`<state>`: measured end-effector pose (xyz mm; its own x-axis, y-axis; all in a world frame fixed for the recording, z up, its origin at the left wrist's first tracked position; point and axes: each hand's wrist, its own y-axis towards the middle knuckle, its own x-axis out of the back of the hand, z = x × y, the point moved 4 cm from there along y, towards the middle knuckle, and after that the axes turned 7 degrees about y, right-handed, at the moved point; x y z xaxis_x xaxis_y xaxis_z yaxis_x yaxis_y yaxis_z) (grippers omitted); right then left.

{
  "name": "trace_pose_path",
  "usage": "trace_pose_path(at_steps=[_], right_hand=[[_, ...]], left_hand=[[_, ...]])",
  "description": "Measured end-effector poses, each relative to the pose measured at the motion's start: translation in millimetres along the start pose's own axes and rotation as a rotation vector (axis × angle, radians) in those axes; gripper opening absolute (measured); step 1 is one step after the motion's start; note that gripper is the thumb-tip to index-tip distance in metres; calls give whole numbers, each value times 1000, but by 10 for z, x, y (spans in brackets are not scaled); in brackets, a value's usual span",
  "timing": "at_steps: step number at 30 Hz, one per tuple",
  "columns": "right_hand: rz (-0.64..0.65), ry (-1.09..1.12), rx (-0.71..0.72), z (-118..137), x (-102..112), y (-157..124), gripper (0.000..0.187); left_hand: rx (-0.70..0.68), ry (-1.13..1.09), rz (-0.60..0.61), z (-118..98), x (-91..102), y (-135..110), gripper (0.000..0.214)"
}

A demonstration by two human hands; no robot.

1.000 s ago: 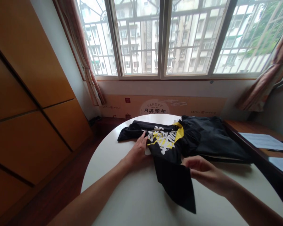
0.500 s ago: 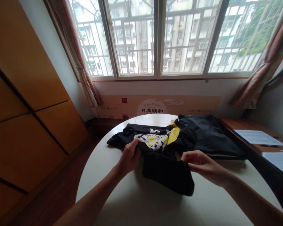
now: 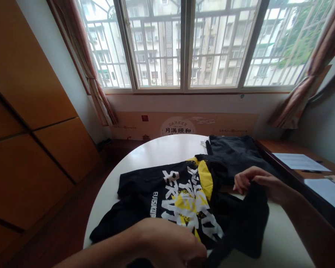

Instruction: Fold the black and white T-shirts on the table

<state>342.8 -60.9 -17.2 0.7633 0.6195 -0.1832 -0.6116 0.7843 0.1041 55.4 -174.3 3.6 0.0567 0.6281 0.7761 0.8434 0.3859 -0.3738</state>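
A black T-shirt (image 3: 139,178) with white lettering and yellow patches lies spread over the near part of a round white table (image 3: 156,147). My left hand (image 3: 170,238) is closed at the shirt's near edge, low in view; its fingertips are partly hidden behind the hand. On the right, my right hand (image 3: 257,182) pinches a loose black part of the shirt and holds it up off the tabletop. This raised cloth hangs below the fingers, somewhat blurred. Behind my right hand lies a folded dark garment (image 3: 234,149), flat at the table's far right.
A brown wooden surface (image 3: 268,145) with paper sheets (image 3: 298,162) adjoins the table on the right. Wooden cabinets (image 3: 53,156) stand left. Beyond the table is a window with curtains (image 3: 100,100), above a printed panel (image 3: 206,126).
The shirt has been drawn toward me and spread wider, showing more of its print. My left hand has moved nearer and right; my right hand has moved slightly right, lifting cloth.
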Motion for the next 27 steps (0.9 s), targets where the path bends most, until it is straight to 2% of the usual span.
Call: trace_pose_path(at_steps=[1, 2, 5, 6, 8, 10, 12, 14, 15, 17, 19, 21, 23, 25, 27], right_hand=[[-19, -44, -60, -39, 20, 1, 50], [-48, -107, -118, -76, 35, 0, 52], [-112, -405, -291, -179, 36, 0, 56], [-108, -514, -357, -217, 24, 3, 59], [-89, -700, -483, -295, 3, 10, 63], [-117, -845, -538, -338, 6, 20, 57], [-183, -964, -470, -321, 18, 36, 47], [-237, -1065, -374, -277, 21, 40, 40], [-230, -1107, -351, -263, 13, 38, 36], [-152, -1159, -372, -264, -21, 35, 27], [-48, -1168, -389, -271, -78, 40, 17], [-1, -1151, -322, -249, -136, 66, 14], [-38, -1120, -209, -211, -163, 102, 20], [-126, -1079, -119, -187, -152, 136, 23], [-220, -1032, -88, -204, -114, 162, 21]], left_hand=[[-10, -6, -35, 67, 85, 16, 7], [14, -6, -128, 188, 208, 44, 10], [206, 70, -541, 725, 663, 206, 19], [265, 92, -626, 902, 792, 304, 19], [322, 123, -714, 1180, 1010, 576, 21], [296, 128, -735, 1336, 1187, 914, 37], [287, 134, -706, 1424, 1326, 1251, 62], [349, 149, -632, 1510, 1418, 1527, 82], [386, 159, -582, 1558, 1443, 1629, 84], [430, 177, -500, 1658, 1460, 1746, 65], [438, 200, -487, 1760, 1455, 1737, 36], [465, 227, -545, 1875, 1453, 1605, 22], [528, 245, -622, 2011, 1463, 1374, 24], [657, 196, -755, 2188, 1502, 1056, 29], [801, 97, -905, 2382, 1546, 707, 30]])
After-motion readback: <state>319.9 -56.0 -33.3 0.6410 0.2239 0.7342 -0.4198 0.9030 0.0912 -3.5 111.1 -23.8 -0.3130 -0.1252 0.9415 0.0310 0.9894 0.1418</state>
